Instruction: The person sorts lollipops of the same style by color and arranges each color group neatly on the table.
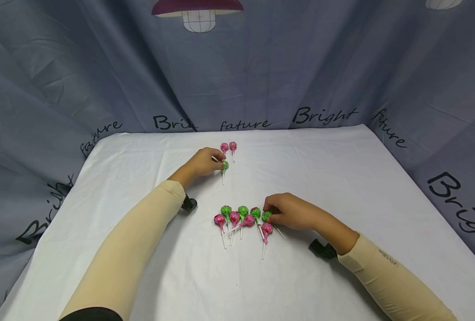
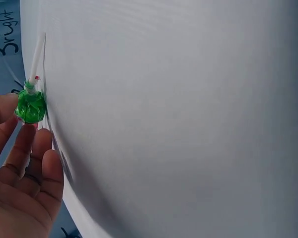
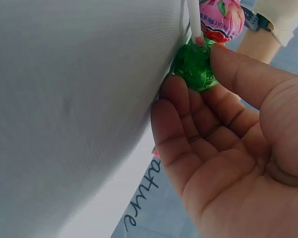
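Observation:
Near the far middle of the table, my left hand (image 1: 208, 161) pinches a green lollipop (image 2: 31, 106) by its wrapped head, the white stick pointing back toward me. Just beyond it lie two pink lollipops (image 1: 233, 146) side by side. My right hand (image 1: 293, 211) has thumb and fingers around the head of another green lollipop (image 3: 194, 66) at the right end of a loose group. In that group are several green lollipops (image 1: 243, 211) and pink lollipops (image 1: 219, 220); one pink lollipop (image 1: 248, 220) lies slantwise across its neighbours.
A white cloth (image 1: 237, 285) covers the table. Behind it hangs a grey-blue curtain (image 1: 261, 67) with printed lettering and lamp pictures. Black wrist cameras (image 1: 322, 249) sit under both forearms, close to the cloth.

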`<state>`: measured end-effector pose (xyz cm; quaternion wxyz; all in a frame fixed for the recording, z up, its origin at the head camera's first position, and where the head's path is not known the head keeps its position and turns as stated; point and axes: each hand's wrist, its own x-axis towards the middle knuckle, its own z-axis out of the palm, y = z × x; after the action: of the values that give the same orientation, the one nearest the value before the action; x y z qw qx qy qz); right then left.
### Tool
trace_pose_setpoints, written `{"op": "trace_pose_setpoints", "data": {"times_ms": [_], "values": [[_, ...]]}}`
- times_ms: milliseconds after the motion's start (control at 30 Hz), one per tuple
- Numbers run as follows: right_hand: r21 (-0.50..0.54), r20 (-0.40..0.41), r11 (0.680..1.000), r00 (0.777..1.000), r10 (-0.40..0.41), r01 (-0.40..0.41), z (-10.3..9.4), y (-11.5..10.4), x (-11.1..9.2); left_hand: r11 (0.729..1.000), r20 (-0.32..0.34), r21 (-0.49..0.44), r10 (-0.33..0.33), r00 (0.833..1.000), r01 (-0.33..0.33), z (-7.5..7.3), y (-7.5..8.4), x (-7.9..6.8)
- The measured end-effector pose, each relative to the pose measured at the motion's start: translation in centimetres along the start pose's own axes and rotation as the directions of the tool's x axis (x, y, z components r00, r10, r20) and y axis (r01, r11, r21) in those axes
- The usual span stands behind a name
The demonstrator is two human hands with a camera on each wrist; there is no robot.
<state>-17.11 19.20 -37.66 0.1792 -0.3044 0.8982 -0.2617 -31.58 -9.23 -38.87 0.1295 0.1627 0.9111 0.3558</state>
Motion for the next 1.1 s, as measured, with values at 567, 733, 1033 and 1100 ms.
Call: {"op": "trace_pose_setpoints", "data": {"times_ms": [567, 733, 1033, 1100], "values": [[0.006, 0.003, 1.000, 1.000, 0.016, -0.016, 0.2, 0.1, 0.3, 0.991, -0.055, -0.125, 0.037, 0.998, -0.044, -0.3, 0.1, -5.4], [0.010, 0.001, 1.000, 1.000, 0.013, -0.013, 0.1, 0.1, 0.2, 0.986, -0.031, -0.157, 0.056, 0.998, -0.060, 0.4, 0.7, -7.9], [0.002, 0.002, 1.000, 1.000, 0.012, -0.012, 0.2, 0.1, 0.2, 0.991, 0.070, -0.110, 0.086, 0.994, -0.078, 1.7, 1.5, -12.9], [0.003, 0.004, 1.000, 1.000, 0.015, -0.015, 0.2, 0.1, 0.2, 0.991, 0.084, -0.080, 0.116, 0.990, -0.109, 1.9, 1.7, -13.6]]}}
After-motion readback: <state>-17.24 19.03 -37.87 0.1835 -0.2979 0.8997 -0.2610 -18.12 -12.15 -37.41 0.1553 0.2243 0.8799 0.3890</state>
